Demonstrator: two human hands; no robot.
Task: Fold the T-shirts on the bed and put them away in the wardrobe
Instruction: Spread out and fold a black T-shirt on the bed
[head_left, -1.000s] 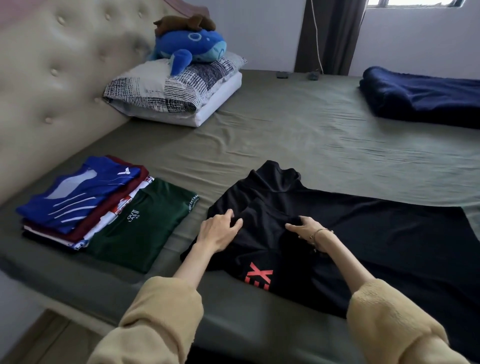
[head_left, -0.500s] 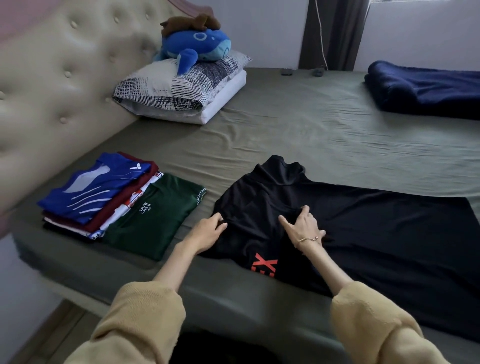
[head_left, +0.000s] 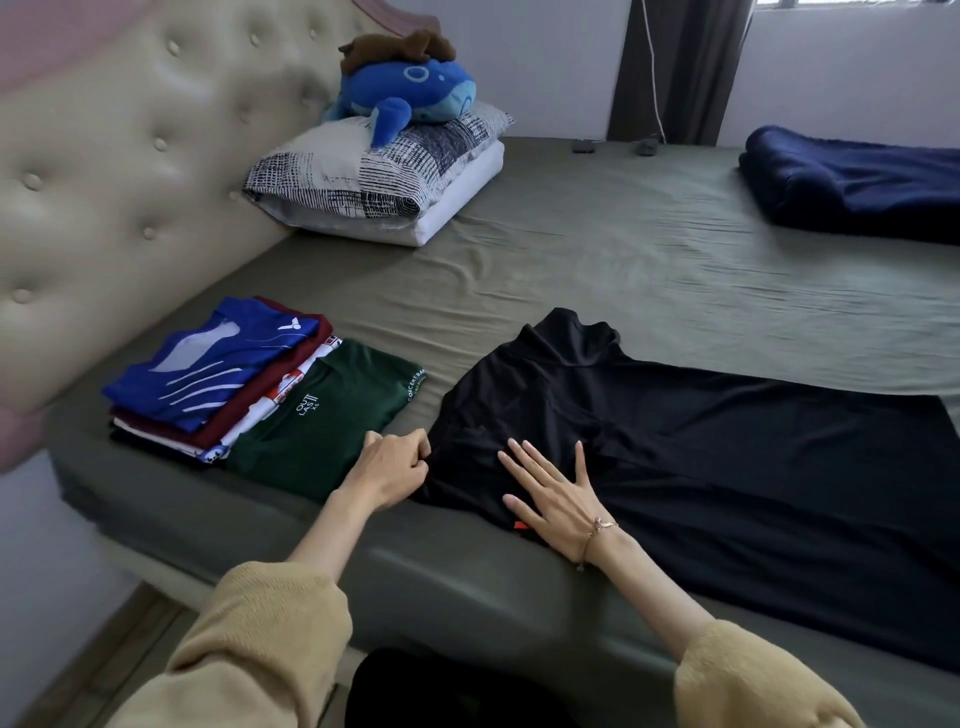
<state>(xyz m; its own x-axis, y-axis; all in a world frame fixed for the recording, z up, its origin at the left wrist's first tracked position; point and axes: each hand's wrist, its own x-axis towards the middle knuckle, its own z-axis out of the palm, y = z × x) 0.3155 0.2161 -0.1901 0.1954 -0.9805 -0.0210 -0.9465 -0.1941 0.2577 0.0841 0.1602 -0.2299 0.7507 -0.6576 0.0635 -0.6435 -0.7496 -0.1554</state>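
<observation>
Lying at left on the bed (head_left: 597, 270), a folded T-shirt stack (head_left: 218, 374) adjoins a folded green T-shirt (head_left: 332, 415). Left hand (head_left: 387, 467), fingers curled, pinches the black T-shirt (head_left: 727, 457) edge; right hand (head_left: 550, 493), fingers straight and spread, presses it flat.

One black T-shirt (head_left: 701, 467) lies spread on one bed (head_left: 623, 270). One folded green T-shirt (head_left: 322, 415) sits beside one stack of folded T-shirts (head_left: 218, 374) showing at least three layers: blue, maroon and white. Two pillows (head_left: 384, 171) are piled together, with two soft toys on top, one blue (head_left: 410, 93) and one brown (head_left: 395, 47). One navy blanket (head_left: 857, 182) lies folded. Two hands appear, left (head_left: 389, 467) and right (head_left: 556, 493), the right wearing one bracelet (head_left: 597, 535)
</observation>
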